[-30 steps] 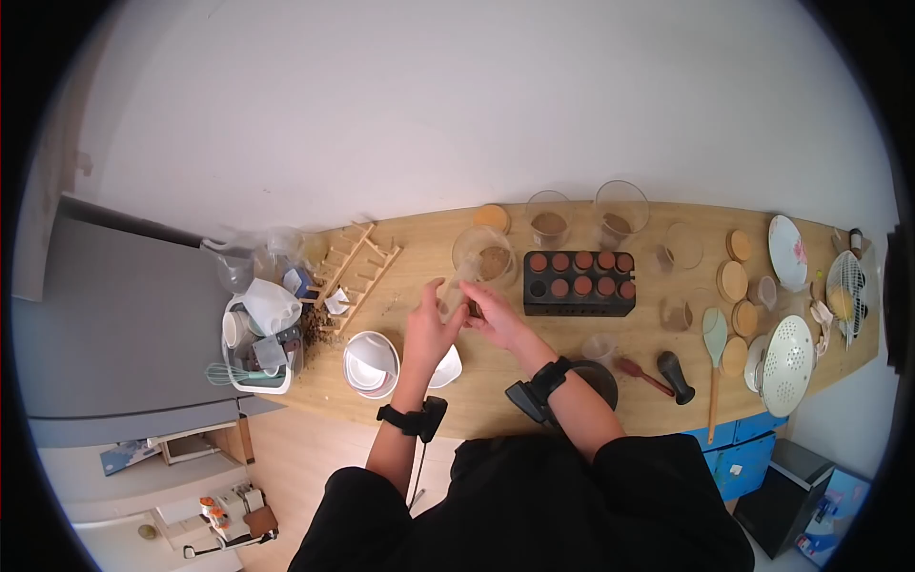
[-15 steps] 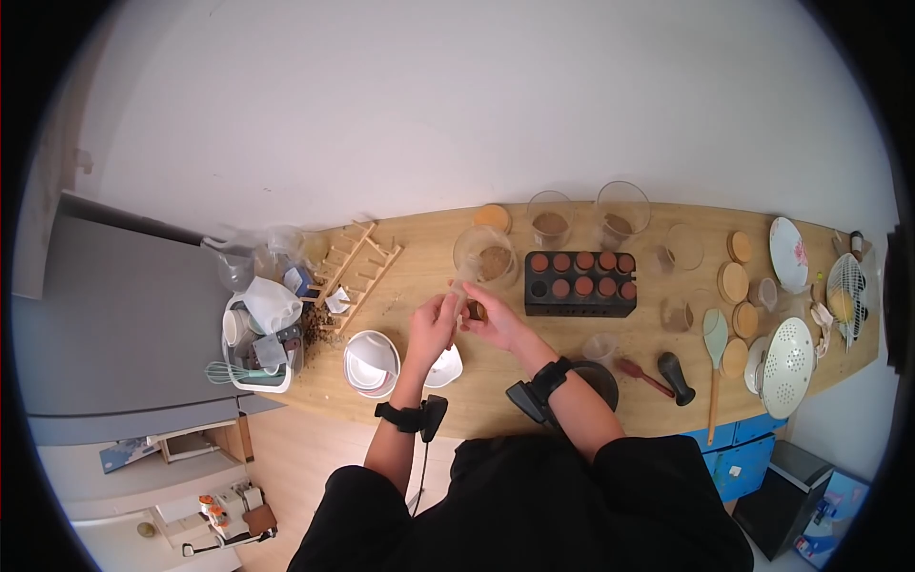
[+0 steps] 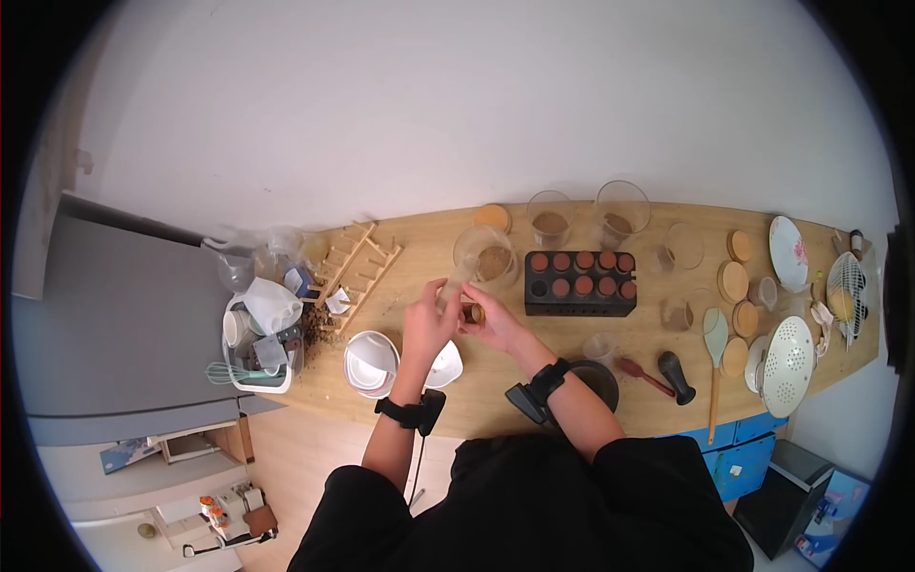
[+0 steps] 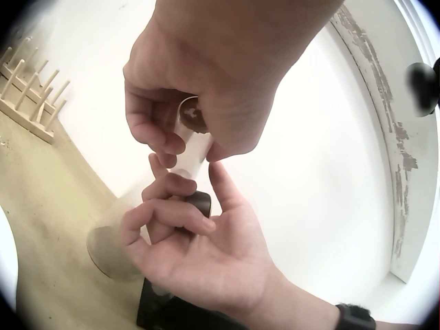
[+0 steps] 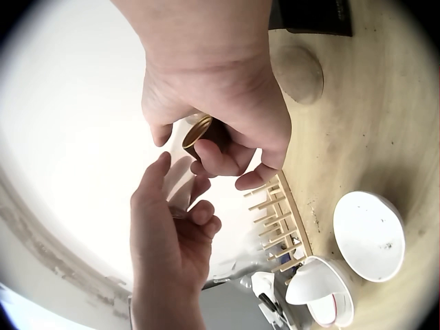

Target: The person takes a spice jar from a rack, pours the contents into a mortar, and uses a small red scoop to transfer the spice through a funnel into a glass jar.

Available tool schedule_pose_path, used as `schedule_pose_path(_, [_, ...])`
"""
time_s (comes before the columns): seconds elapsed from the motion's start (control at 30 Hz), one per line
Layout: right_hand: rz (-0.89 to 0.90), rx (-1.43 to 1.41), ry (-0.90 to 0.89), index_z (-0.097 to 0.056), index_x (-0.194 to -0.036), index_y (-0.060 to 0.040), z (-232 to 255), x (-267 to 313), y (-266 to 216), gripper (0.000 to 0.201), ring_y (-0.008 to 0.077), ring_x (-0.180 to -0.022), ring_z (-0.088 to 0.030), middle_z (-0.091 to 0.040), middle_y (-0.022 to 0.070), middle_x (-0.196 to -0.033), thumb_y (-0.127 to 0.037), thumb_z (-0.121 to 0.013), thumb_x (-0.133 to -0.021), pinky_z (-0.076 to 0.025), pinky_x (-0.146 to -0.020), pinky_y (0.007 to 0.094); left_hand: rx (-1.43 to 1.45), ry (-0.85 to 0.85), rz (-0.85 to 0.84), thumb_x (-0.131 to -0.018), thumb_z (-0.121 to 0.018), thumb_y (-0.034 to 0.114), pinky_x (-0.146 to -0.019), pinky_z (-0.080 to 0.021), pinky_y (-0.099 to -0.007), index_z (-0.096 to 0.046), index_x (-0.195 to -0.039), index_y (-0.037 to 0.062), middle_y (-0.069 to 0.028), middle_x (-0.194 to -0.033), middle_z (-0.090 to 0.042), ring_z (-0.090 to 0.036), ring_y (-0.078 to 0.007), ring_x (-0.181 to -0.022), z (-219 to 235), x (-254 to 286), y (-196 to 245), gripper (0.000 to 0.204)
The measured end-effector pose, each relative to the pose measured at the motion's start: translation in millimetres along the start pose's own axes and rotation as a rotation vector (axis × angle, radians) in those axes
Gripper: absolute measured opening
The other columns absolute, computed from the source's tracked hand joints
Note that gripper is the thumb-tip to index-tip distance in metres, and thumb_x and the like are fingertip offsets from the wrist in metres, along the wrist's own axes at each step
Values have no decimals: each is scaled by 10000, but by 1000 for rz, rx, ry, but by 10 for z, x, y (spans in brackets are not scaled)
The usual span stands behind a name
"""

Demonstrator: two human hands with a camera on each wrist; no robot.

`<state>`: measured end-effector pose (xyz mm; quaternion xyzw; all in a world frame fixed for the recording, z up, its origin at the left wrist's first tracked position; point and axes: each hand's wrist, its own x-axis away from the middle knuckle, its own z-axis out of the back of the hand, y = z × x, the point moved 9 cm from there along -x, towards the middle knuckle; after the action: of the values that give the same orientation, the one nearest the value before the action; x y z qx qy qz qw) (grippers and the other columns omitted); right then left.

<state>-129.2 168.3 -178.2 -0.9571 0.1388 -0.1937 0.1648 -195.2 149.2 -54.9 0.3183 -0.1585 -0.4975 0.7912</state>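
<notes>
Between both hands is a clear tube (image 5: 180, 182) with some brown matter visible at its end in the left wrist view. My left hand (image 3: 431, 326) grips this tube with curled fingers. In the curled fingers of my right hand (image 3: 496, 322) sits a dark brown cap (image 5: 206, 135) with a gold threaded inside, off the tube. The right thumb and fingertip are close to the tube's other end. Just beyond the hands stands a clear cup (image 3: 469, 240) of brown powder. To its right is a black rack (image 3: 581, 307) with brown-capped tubes in two rows.
Two more powder cups (image 3: 623, 196) stand at the back. White bowls (image 3: 370, 362) and a wooden peg rack (image 3: 355, 276) lie left. Rightward are a spatula (image 3: 715, 334), a black tamper (image 3: 675, 377), wooden lids (image 3: 732, 281) and a white colander (image 3: 789, 367).
The left fingers drew in close around the tube half a second ago and are now raised and spread wider. The cap in the right hand shows more clearly. Objects on the table have not moved.
</notes>
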Motion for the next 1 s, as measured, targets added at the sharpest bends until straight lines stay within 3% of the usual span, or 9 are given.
schedule_pose_path(0.23, [-13, -41, 26, -557, -934, -168, 7, 34, -4, 249, 112, -696, -531, -570, -7, -763, -402, -474, -939, -434, -663, 295, 72, -4, 53, -840, -608, 275, -527, -499, -348, -598, -1050, -5, -132, -571, -613, -640, -265, -530, -59, -22, -103, 350])
schedule_pose_path(0.43, [-18, -42, 71, -537, -965, -166, -19, 56, -32, 282, 113, -690, -524, -557, -10, -781, -441, -482, -929, -431, -659, 298, -118, -9, -3, -803, -638, 277, -549, -496, -377, -611, -1114, 78, -144, -666, -617, -629, -303, -612, -3, -40, -16, 370])
schedule_pose_path(0.5, [-2, -51, 97, -535, -968, -164, -24, 57, -43, 299, 112, -689, -521, -548, -13, -774, -456, -485, -925, -430, -660, 298, -240, 6, -176, -771, -658, 217, -571, -497, -380, -618, -1141, 156, -134, -803, -597, -621, -306, -683, 2, -23, 124, 377])
schedule_pose_path(0.6, [-4, -56, 100, -533, -970, -160, -27, 31, -61, 341, 112, -691, -514, -526, -17, -758, -493, -485, -915, -428, -662, 300, -228, -52, -198, -745, -658, 132, -588, -501, -385, -617, -1153, 210, -113, -886, -552, -610, -297, -716, -25, -5, 132, 418])
schedule_pose_path(0.83, [2, -87, 127, -537, -929, -162, -16, 27, -33, 378, 92, -690, -495, -506, -32, -740, -537, -495, -894, -423, -678, 322, -158, -47, -232, -729, -613, 12, -608, -497, -377, -631, -1141, 223, -162, -981, -523, -589, -314, -737, 2, 16, 235, 463])
schedule_pose_path(0.93, [-4, -46, 107, -550, -928, -161, 47, -23, -25, 371, 90, -707, -499, -522, -35, -774, -527, -508, -890, -430, -696, 327, -242, 20, -359, -719, -594, -10, -608, -502, -371, -637, -1126, 228, -184, -1015, -508, -593, -331, -748, 32, 65, 295, 474])
schedule_pose_path(1.0, [-8, -44, 100, -560, -933, -161, 69, -43, -13, 366, 92, -719, -507, -536, -35, -792, -521, -515, -889, -436, -706, 328, -276, -4, -470, -751, -595, 6, -590, -505, -346, -622, -1144, 169, -178, -1062, -504, -606, -314, -767, 40, 143, 415, 426])
